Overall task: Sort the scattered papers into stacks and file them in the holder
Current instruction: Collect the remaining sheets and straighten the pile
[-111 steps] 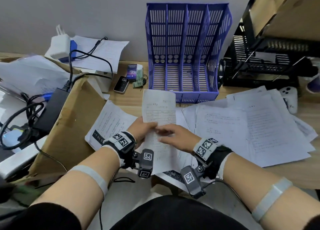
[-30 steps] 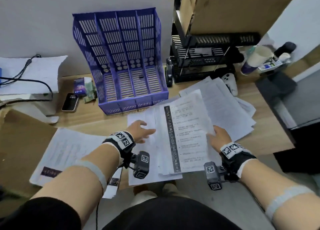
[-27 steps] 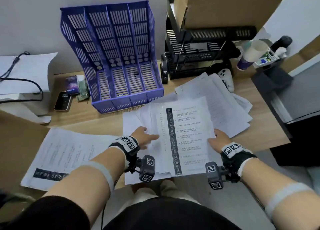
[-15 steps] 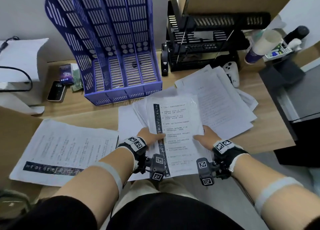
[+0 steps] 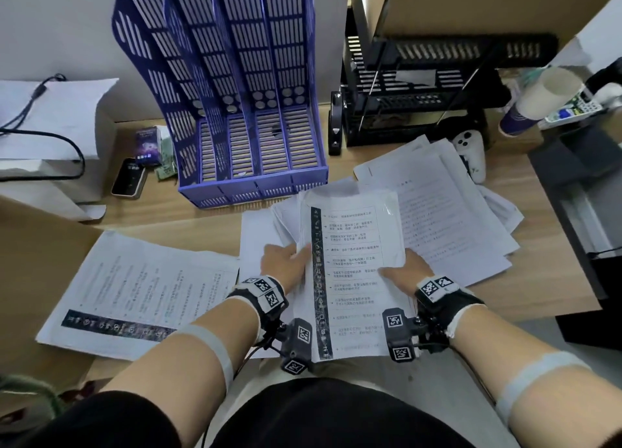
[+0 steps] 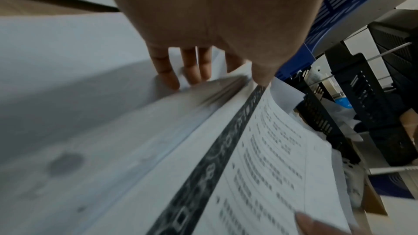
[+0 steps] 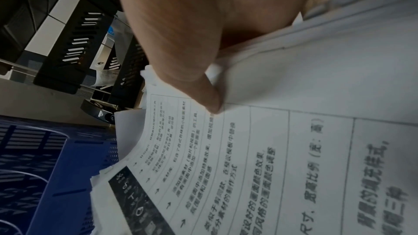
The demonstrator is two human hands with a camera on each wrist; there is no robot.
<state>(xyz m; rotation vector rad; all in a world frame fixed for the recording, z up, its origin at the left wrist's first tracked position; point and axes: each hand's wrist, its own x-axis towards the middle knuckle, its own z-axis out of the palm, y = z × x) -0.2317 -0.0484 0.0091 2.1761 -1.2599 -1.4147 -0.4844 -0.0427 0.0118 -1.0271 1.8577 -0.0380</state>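
Note:
A stack of printed papers (image 5: 353, 272), its top sheet marked with a dark vertical band, is held between both hands just in front of the blue four-slot holder (image 5: 242, 94). My left hand (image 5: 296, 252) grips the stack's left edge; in the left wrist view the thumb lies on top and the fingers (image 6: 190, 67) go underneath the stack (image 6: 248, 167). My right hand (image 5: 393, 269) grips the right edge, and the right wrist view shows its thumb pressing the top sheet (image 7: 294, 149). The holder's slots hold no papers.
More loose papers (image 5: 454, 218) fan out on the desk to the right, and another printed sheet (image 5: 134, 289) lies to the left. A phone (image 5: 129, 178), a black tray rack (image 5: 420, 94), a white controller (image 5: 471, 154) and a paper cup (image 5: 538, 100) stand around the holder.
The hands have drawn closer together on the stack's two side edges. The left hand, earlier flat on the papers, now grips the edge. The stack has come nearer my body.

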